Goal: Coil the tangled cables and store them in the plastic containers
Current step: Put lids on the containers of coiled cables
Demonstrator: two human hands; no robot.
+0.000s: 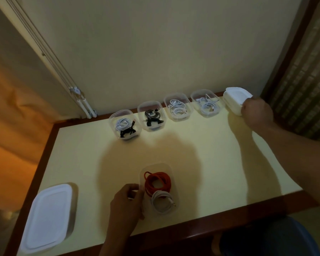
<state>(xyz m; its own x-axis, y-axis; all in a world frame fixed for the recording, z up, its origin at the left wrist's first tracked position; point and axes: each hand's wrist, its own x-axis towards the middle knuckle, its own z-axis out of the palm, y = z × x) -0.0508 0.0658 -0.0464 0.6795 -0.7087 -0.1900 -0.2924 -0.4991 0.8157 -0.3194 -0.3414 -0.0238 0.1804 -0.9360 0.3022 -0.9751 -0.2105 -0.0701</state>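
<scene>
Cables (151, 189) fill the nearest container (155, 165), which stands open near the front edge of the desk (201, 163): a red cable (156, 182) wound in a thick ring, and a white cable (163, 200) coiled just in front of it. The left hand (127, 202) holds this container by its left wall, thumb and fingers curled against the clear plastic, most likely to steady it so that it will not slide while a lid goes on. To the near left sits a bigger box (48, 217) with its white lid shut. Farther back, a row of four containers (179, 118) stands lidless along the wall, each with coils in it: white and black in the leftmost, black in the next, white in the two on the right. No loose cable shows on the desk, so the coiling seems done and closing is what remains. At the far right end of that row the right arm is stretched out across the desk, and the right hand (257, 112) grips a stack of lids (233, 97), thumb on top and fingers curled over its near edge. By my reading this is a reach to fetch a lid for the container held in front.
</scene>
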